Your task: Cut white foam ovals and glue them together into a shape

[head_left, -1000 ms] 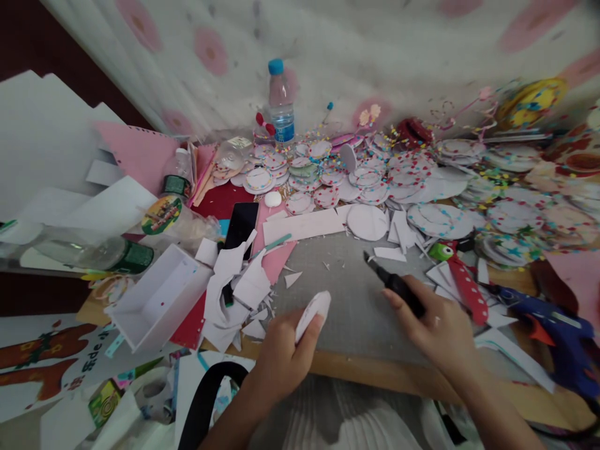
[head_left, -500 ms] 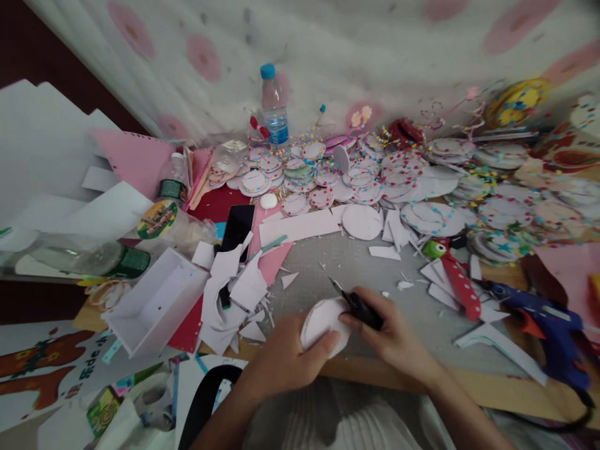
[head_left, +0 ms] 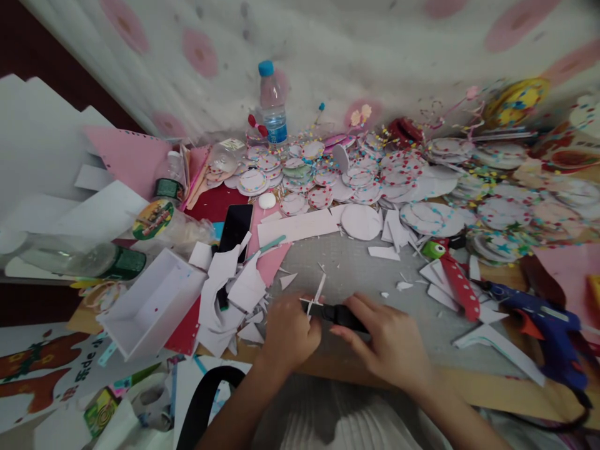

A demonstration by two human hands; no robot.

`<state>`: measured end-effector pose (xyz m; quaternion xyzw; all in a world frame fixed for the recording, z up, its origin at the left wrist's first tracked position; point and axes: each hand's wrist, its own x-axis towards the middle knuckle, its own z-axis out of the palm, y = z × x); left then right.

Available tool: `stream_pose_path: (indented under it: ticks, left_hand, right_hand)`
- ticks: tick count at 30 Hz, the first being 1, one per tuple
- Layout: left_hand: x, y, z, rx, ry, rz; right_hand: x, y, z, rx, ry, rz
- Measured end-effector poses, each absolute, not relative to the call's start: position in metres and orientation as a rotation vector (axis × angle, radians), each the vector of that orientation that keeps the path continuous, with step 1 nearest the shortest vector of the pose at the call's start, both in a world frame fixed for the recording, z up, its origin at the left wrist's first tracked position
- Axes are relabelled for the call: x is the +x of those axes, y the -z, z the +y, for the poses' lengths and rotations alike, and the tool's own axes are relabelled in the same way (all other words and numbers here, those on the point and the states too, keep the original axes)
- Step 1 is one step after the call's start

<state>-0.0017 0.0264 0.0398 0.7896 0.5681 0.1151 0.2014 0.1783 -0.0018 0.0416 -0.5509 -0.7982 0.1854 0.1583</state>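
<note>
Toward six o'clock, cutting is readied: card (head_left: 319,287) apparently pinched by left hand (head_left: 290,330), knife (head_left: 343,317) brought across, gripped by right hand (head_left: 390,340).

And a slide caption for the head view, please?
Black knife in the right hand, white piece in the left hand, paper scraps lying nearby.

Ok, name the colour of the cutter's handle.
The cutter's handle is black, seen best in the head view.
</note>
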Motion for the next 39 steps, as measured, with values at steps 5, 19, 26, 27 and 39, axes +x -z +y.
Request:
stream_pose_path:
  ticks: [5, 19, 26, 27, 39]
  left_hand:
    - [-0.008, -0.039, 0.019, 2.214, -0.383, 1.481]
    - [-0.008, -0.045, 0.017, 1.85, -0.474, 1.364]
    - [-0.016, -0.049, 0.0, 1.696, -0.564, 1.371]
    - [-0.018, -0.049, -0.002, 1.695, -0.581, 1.393]
    - [-0.003, -0.042, 0.013, 2.328, -0.474, 1.23]
  right_hand:
    - [0.209, -0.023, 0.014, -2.024, -0.233, -1.999]
    - [0.173, -0.045, -0.002, -1.593, -0.488, -2.301]
    - [0.214, -0.023, 0.015, -2.134, -0.412, -1.766]
    - [0.22, -0.022, 0.017, -2.155, -0.439, -1.665]
    - [0.162, -0.044, -0.001, -1.449, -1.552, -0.797]
